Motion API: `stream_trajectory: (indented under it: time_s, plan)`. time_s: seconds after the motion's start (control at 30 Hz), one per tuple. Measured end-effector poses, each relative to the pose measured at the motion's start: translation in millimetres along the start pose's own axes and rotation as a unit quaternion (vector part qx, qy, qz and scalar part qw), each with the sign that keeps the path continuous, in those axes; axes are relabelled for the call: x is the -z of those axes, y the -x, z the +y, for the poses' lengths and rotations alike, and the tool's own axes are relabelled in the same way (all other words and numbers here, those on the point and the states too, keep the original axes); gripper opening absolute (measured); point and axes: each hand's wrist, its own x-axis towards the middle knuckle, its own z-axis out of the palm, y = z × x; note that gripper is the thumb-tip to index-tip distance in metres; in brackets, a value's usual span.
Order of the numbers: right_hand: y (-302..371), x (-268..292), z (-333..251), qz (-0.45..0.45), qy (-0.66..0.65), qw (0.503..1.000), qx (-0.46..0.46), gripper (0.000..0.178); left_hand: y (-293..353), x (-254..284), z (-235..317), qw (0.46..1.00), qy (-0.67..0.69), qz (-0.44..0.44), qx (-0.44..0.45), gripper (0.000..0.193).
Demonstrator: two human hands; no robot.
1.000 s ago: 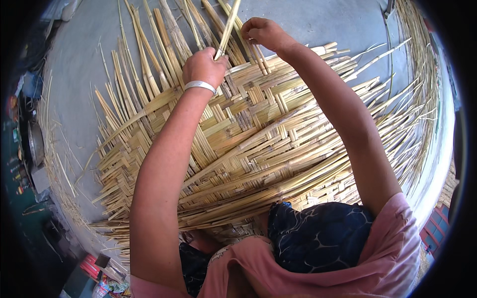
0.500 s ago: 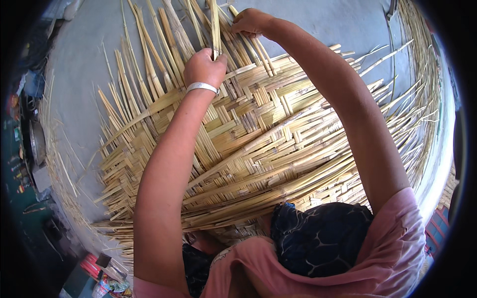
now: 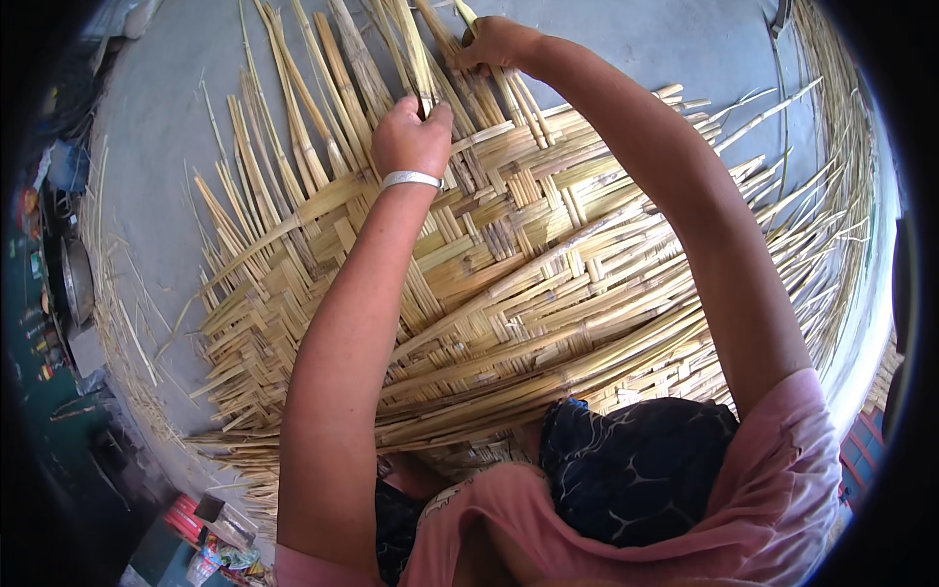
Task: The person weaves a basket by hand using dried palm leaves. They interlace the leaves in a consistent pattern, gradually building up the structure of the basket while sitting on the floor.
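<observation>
Mat (image 3: pixel 489 249) covers the floor (image 3: pixel 152 157). Apparent step: far-edge weaving. Left hand (image 3: pixel 415 139) grips strips (image 3: pixel 418 61); right hand (image 3: pixel 497 45) curls farther right, grip unclear. Next move likely requires strip separation.

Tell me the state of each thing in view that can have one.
Bare left hand: closed on flat straw-coloured strips
Bare right hand: curled at neighbouring strips, grip unclear
Broad straw-coloured mat: partly woven, far ends loose
Narrow silvery wristband: worn, left wrist
Smooth grey floor: stray stalks at left
</observation>
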Motion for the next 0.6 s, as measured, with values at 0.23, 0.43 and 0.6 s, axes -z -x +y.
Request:
stream_trajectory:
  time_s: [0.23,0.43,0.6]
  plan:
    - [-3.1,-2.8,23.2,-0.017,-0.235,0.972,-0.001,0.035,-0.5,-2.0,-1.4,0.999,0.032,-0.011,0.022,0.029]
    - [7.7,-3.6,22.3,-0.007,-0.331,0.944,0.016,0.03,8.2,-2.7,-5.3,0.983,0.177,0.022,0.046,0.021]
    - [14.8,-4.7,25.0,-0.053,-0.437,0.894,0.08,0.023,1.0,-5.0,-10.4,0.994,0.091,-0.056,0.014,0.028]
